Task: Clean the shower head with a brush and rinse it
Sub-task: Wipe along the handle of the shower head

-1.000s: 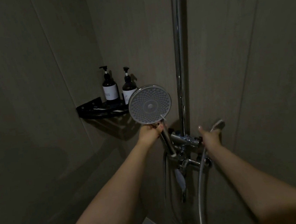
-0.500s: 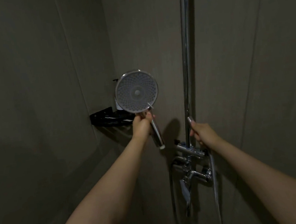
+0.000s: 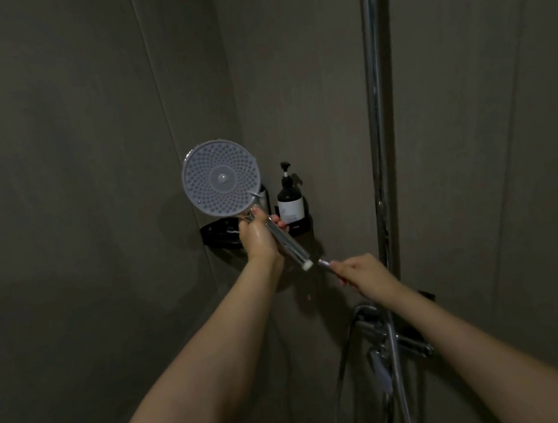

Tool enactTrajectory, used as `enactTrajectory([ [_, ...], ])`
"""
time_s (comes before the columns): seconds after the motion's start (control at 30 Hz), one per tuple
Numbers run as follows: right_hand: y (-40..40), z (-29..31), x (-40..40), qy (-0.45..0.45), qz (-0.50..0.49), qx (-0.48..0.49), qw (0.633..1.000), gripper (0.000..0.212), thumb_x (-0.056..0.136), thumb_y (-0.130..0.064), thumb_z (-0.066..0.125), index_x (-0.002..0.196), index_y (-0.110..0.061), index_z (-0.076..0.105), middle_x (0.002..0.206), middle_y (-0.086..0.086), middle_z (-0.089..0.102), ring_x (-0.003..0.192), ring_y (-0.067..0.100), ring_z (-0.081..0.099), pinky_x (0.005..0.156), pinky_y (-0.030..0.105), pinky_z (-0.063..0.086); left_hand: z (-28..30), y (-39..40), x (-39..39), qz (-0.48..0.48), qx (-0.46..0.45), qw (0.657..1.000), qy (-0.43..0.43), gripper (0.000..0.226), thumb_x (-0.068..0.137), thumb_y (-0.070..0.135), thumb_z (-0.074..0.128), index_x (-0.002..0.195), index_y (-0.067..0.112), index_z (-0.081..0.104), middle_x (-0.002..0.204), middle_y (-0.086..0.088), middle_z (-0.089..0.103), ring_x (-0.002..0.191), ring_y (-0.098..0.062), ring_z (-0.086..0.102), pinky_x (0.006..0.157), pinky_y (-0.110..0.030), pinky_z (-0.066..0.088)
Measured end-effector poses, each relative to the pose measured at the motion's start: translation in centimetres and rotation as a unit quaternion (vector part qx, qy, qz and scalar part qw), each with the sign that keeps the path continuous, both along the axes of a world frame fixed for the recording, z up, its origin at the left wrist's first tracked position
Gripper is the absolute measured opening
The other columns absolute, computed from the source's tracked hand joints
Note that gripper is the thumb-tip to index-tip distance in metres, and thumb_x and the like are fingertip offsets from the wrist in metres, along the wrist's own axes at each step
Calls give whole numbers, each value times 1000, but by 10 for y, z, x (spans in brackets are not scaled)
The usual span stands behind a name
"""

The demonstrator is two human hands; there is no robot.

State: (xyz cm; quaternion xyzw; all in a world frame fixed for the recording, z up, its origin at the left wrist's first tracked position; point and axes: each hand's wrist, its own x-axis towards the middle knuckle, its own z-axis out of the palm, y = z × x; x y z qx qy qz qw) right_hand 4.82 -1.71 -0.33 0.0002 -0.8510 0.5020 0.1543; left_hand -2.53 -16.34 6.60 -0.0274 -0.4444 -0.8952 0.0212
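Observation:
The round shower head (image 3: 222,179) faces me, its grey nozzle disc tilted slightly left. My left hand (image 3: 258,239) grips its chrome handle (image 3: 290,246) just below the disc, and the handle's white lower end is free, with no hose on it. My right hand (image 3: 363,276) pinches a slim silvery tip (image 3: 324,263), which looks like the hose end, a finger's width from the handle's end. No brush is visible.
A chrome riser pole (image 3: 381,131) runs up the right wall, with the mixer tap (image 3: 404,339) and hanging hose (image 3: 401,388) below my right arm. A black corner shelf (image 3: 220,236) holds a dark pump bottle (image 3: 289,200) behind the shower head. Grey walls close in on both sides.
My right hand has left the pole and tap area and moved left, bringing the silvery tip close to the handle's end. The shower head has tilted, and the view has shifted upward.

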Motion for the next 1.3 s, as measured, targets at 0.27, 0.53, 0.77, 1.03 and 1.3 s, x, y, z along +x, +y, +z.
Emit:
enactTrajectory([
  [0.27, -26, -12, -10, 6, 64, -50, 997, 38, 96, -27, 45, 61, -17, 55, 31, -7, 42, 32, 0, 37, 43, 13, 30, 6, -3, -13, -3, 80, 997, -18, 14, 97, 27, 42, 102, 16, 49, 67, -1, 47, 56, -13, 47, 61, -33, 51],
  [0.53, -32, -17, -37, 15, 69, -95, 993, 37, 97, -21, 43, 62, -14, 54, 34, -6, 41, 32, -1, 38, 40, 7, 31, 4, -15, -25, 21, 110, 994, 9, 10, 98, 28, 40, 92, 22, 45, 65, 0, 45, 55, -13, 43, 56, -28, 41],
  [0.77, -37, -28, -48, 1, 142, -112, 984, 41, 96, -12, 44, 56, -11, 51, 28, -4, 35, 28, 1, 32, 39, 12, 24, -11, -25, -32, 63, 120, 991, -4, 9, 98, 26, 38, 94, 18, 40, 61, 0, 43, 42, -9, 44, 47, -24, 41],
  [1.03, -53, -26, -52, -36, 170, -157, 972, 44, 97, -22, 40, 56, -11, 50, 30, -5, 36, 30, 0, 32, 37, 10, 26, -13, -41, -15, 131, 116, 985, 6, 13, 99, 24, 37, 87, 19, 38, 61, -1, 41, 42, -10, 42, 48, -23, 39],
  [1.3, -59, -42, -35, 54, 150, -135, 978, 11, 87, -16, 62, 80, -9, 56, 63, 12, 49, 60, 21, 46, 59, 32, 35, -23, -38, -19, 108, 158, 981, -13, 15, 97, 29, 39, 104, 16, 38, 53, 3, 46, 39, -8, 45, 45, -21, 42],
])
